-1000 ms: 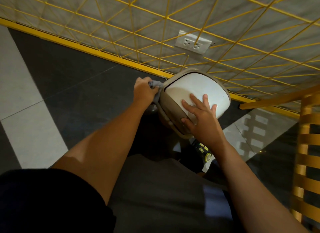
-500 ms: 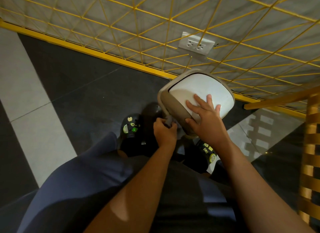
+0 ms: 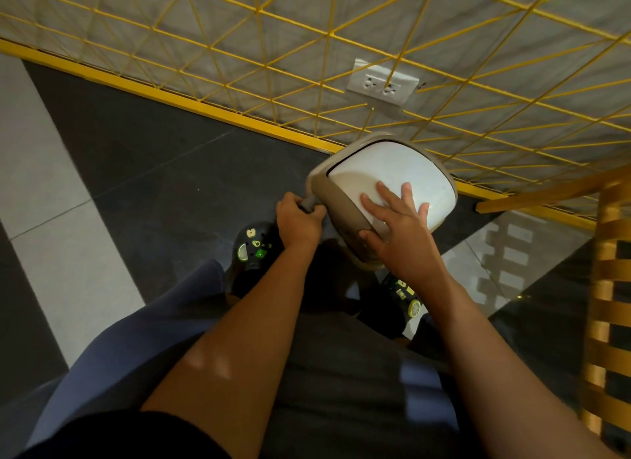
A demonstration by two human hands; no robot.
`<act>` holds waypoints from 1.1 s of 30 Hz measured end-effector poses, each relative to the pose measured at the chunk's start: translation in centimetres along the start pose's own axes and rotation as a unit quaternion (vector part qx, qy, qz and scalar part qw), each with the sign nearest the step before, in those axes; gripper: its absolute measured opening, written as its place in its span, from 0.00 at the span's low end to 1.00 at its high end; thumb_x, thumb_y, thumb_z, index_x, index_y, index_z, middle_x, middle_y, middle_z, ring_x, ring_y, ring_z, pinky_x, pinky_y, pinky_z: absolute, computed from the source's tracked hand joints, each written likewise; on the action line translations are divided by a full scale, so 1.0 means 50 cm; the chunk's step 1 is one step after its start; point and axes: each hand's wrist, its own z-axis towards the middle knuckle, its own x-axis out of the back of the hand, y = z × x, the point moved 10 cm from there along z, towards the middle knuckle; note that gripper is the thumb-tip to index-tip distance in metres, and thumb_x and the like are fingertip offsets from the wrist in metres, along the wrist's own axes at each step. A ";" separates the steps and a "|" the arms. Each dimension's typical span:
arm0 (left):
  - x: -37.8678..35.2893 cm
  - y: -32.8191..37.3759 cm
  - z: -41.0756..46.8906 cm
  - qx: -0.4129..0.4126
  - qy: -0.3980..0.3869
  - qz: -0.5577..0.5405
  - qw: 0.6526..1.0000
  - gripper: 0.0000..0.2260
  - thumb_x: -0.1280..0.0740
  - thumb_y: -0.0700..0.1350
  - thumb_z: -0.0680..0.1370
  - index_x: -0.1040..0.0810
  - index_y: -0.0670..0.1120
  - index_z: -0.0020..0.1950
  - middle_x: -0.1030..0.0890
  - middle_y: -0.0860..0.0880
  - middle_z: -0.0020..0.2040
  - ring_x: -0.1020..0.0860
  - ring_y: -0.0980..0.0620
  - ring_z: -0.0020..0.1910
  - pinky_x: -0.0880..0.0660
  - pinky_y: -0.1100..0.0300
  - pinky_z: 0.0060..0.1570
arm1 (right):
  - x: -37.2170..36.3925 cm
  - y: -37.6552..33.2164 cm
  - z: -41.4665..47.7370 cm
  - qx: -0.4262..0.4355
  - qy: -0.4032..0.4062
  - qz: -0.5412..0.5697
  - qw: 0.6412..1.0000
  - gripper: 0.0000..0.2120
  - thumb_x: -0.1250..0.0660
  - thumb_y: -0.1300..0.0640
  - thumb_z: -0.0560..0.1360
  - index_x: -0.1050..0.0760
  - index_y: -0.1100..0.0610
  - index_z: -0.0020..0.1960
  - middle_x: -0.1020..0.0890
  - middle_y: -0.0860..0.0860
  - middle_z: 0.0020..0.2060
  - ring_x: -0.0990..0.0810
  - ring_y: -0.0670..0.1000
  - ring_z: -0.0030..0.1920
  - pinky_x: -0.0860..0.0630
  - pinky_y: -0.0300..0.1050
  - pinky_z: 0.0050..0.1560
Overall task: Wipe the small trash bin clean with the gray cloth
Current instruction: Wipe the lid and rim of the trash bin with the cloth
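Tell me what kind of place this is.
Probably an indoor room, perhaps a home or café corner: polished tiled floor, a wall outlet amid a yellow wire grid, and slatted wooden furniture.

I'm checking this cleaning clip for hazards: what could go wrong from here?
The small trash bin looks tilted, steadied mainly by the right hand spread on its white lid; it could slip or tip. The left hand grips the gray cloth bunched, so little fabric may meet the bin's side.

Dark and pale floor tiles [image 3: 143,172], yellow wire grid [image 3: 327,35], wall socket [image 3: 382,84]
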 end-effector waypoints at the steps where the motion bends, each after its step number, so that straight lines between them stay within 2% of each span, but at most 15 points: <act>1: 0.004 0.010 0.010 -0.008 -0.003 0.010 1.000 0.16 0.30 0.40 0.70 0.37 0.49 0.34 0.25 0.38 0.50 0.24 0.42 0.48 0.32 0.57 0.40 | 0.000 0.000 0.001 -0.002 -0.002 -0.001 1.000 0.25 0.37 0.53 0.77 0.39 0.48 0.73 0.45 0.50 0.76 0.57 0.58 0.76 0.59 0.64 0.72; 5: 0.020 0.029 0.042 -0.019 -0.016 0.026 0.999 0.11 0.29 0.42 0.71 0.32 0.43 0.42 0.25 0.40 0.50 0.25 0.44 0.47 0.31 0.58 0.42 | -0.002 0.000 0.001 0.000 0.001 0.005 1.000 0.25 0.37 0.53 0.77 0.39 0.47 0.72 0.44 0.50 0.76 0.57 0.58 0.76 0.59 0.64 0.71; 7: 0.024 0.027 0.042 -0.011 -0.019 0.017 1.000 0.11 0.30 0.42 0.72 0.33 0.45 0.39 0.26 0.43 0.46 0.27 0.46 0.45 0.31 0.58 0.42 | -0.001 0.001 0.001 -0.001 0.004 0.013 1.000 0.25 0.37 0.53 0.77 0.38 0.48 0.72 0.44 0.50 0.76 0.57 0.59 0.76 0.59 0.65 0.71; 10: 0.008 0.002 0.003 0.017 -0.043 -0.015 0.999 0.16 0.32 0.38 0.73 0.37 0.48 0.33 0.30 0.50 0.36 0.29 0.49 0.42 0.31 0.58 0.38 | -0.002 0.001 0.001 -0.001 0.002 0.005 1.000 0.25 0.37 0.53 0.77 0.38 0.48 0.72 0.44 0.50 0.76 0.57 0.59 0.76 0.59 0.65 0.71; 13: -0.022 -0.047 -0.049 0.059 -0.067 -0.033 0.995 0.14 0.31 0.38 0.72 0.35 0.48 0.35 0.25 0.44 0.42 0.26 0.47 0.44 0.27 0.53 0.46 | -0.002 -0.001 0.001 -0.001 0.004 0.003 1.000 0.25 0.37 0.53 0.77 0.38 0.48 0.72 0.44 0.50 0.76 0.57 0.58 0.76 0.59 0.65 0.71; 17: -0.040 -0.073 -0.083 0.082 -0.061 -0.037 0.994 0.15 0.31 0.40 0.72 0.37 0.49 0.34 0.27 0.46 0.41 0.27 0.49 0.42 0.31 0.57 0.40 | -0.002 0.001 0.002 -0.001 0.004 0.001 1.000 0.25 0.37 0.53 0.77 0.38 0.48 0.72 0.45 0.50 0.76 0.57 0.58 0.76 0.60 0.64 0.71; 23: -0.025 -0.060 -0.065 0.062 -0.030 -0.055 0.996 0.15 0.31 0.40 0.71 0.36 0.49 0.33 0.25 0.41 0.45 0.27 0.48 0.41 0.30 0.57 0.37 | -0.001 -0.001 0.000 0.005 0.009 0.005 1.000 0.25 0.36 0.53 0.76 0.37 0.49 0.72 0.43 0.51 0.75 0.56 0.59 0.76 0.59 0.66 0.71; 26: -0.014 -0.041 -0.040 0.057 -0.013 -0.079 0.995 0.15 0.31 0.38 0.71 0.36 0.49 0.33 0.26 0.43 0.41 0.27 0.48 0.41 0.27 0.53 0.42 | -0.003 0.000 0.000 0.006 0.006 0.000 1.000 0.25 0.36 0.53 0.76 0.38 0.49 0.72 0.43 0.51 0.75 0.56 0.59 0.76 0.59 0.65 0.71; 30: 0.003 -0.008 -0.003 0.051 -0.009 -0.082 0.995 0.15 0.32 0.38 0.72 0.36 0.50 0.35 0.29 0.50 0.37 0.29 0.50 0.41 0.31 0.58 0.41 | -0.004 0.000 0.002 0.002 -0.007 -0.015 1.000 0.25 0.38 0.52 0.77 0.40 0.47 0.73 0.45 0.50 0.76 0.57 0.58 0.76 0.59 0.65 0.71; 33: 0.009 0.000 -0.001 0.053 -0.008 -0.107 0.993 0.07 0.34 0.38 0.74 0.31 0.46 0.43 0.28 0.50 0.40 0.29 0.51 0.44 0.31 0.59 0.44 | -0.007 -0.001 0.002 0.001 -0.025 -0.036 0.999 0.26 0.40 0.51 0.78 0.42 0.47 0.74 0.47 0.50 0.76 0.58 0.59 0.76 0.58 0.64 0.72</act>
